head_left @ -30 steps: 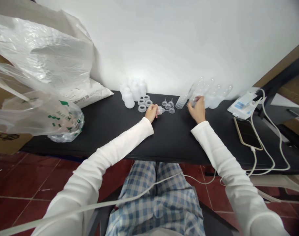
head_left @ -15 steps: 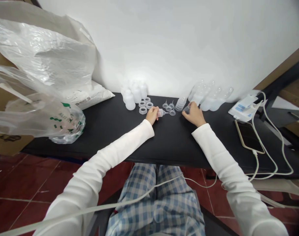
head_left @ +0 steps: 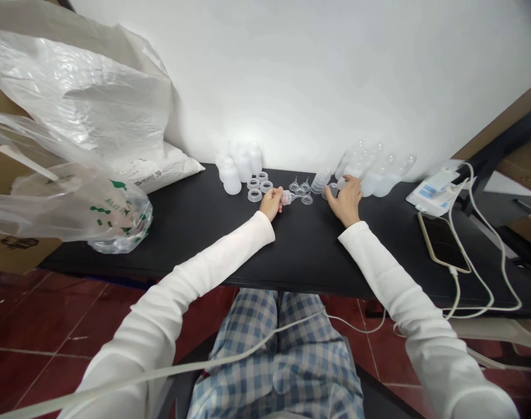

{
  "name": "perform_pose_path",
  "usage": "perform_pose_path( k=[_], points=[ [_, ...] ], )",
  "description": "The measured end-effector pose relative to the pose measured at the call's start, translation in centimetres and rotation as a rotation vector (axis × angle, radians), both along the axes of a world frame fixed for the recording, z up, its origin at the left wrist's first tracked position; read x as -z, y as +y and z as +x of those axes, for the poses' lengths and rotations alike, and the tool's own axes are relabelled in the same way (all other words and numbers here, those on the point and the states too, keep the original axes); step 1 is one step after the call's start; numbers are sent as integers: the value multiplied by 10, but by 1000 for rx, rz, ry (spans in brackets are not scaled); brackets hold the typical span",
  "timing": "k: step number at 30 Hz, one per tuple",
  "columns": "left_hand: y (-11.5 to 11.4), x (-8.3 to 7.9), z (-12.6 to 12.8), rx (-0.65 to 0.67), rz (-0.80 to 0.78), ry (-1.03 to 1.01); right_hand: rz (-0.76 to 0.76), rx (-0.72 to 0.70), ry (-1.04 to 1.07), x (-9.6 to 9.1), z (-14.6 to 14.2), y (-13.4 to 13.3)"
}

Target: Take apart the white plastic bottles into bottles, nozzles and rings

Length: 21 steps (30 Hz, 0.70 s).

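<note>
Two hands on my feed: left hand (head_left: 269, 203) closed on a small bottle (head_left: 286, 198), right hand (head_left: 344, 201) pinching a clear piece (head_left: 339, 185), clear teats (head_left: 294, 185) grouped within reach.

- A black rectangular tabletop (head_left: 300, 250)
- Far middle: frosted white plastic bottles (head_left: 232, 183), clear round plastic rings (head_left: 254, 195)
- Far right: clear plastic bottles (head_left: 385, 185) (several, tilted)
- Near right: a gold-edged smartphone (head_left: 442, 243)

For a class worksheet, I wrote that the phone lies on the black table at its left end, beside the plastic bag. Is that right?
Not quite: the phone is on the black table, but at its right end, not its left, and not beside the plastic bag, which is at the left end. The head view shows this.
</note>
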<state>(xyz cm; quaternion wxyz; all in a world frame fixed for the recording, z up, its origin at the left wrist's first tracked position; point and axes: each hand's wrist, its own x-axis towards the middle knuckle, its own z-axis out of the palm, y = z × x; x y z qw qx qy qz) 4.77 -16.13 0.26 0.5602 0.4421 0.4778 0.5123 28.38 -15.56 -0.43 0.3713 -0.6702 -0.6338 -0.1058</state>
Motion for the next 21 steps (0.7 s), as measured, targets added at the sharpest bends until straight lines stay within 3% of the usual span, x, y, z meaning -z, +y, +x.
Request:
perform_pose_path(
  k=[2,5,8,12,18,21],
  points=[
    [-3,-2,0,7,13,4,79,-40,5,-9,-9,-7],
    [-7,-6,2,36,50,10,54,-258,-35,-16,-26,-18],
    [-10,-8,2,111,123,10,-12,-445,-117,-13,-42,-25],
    [-10,-6,2,210,199,19,-39,-568,-142,-5,-50,-24],
    [-8,3,2,115,308,73,-8,-638,150,-3,-52,-24],
    [-8,6,3,210,341,18,-67,-673,323,-3,-56,-28]
  ],
)
